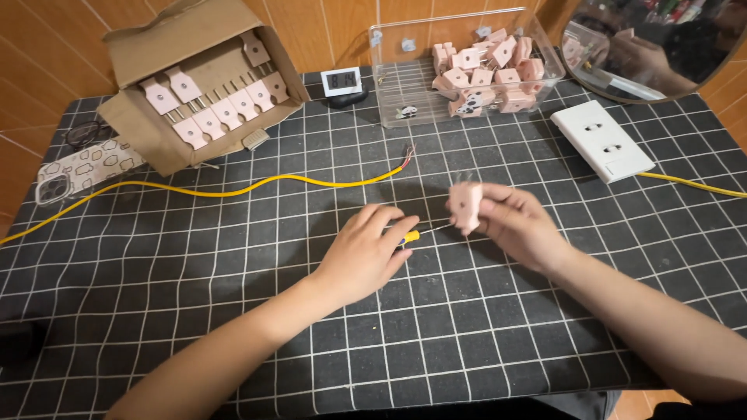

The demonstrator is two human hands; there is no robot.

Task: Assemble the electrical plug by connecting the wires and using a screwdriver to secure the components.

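Observation:
My right hand [520,224] holds a pink plug [468,205] just above the black grid-patterned mat [233,311], near the middle of the table. My left hand [364,253] grips a small screwdriver with a yellow and blue handle [409,236]. Its thin metal shaft [438,226] points right and meets the bottom of the plug. Behind the hands lies a yellow cable [233,190] with bare wire strands at its end [408,154].
A tilted cardboard box [194,78] with rows of pink plugs stands at the back left. A clear plastic bin [467,70] holds several more plugs. Also here: a white wall socket [601,140], a small digital clock [341,80], a phone [85,171], a round mirror [661,47].

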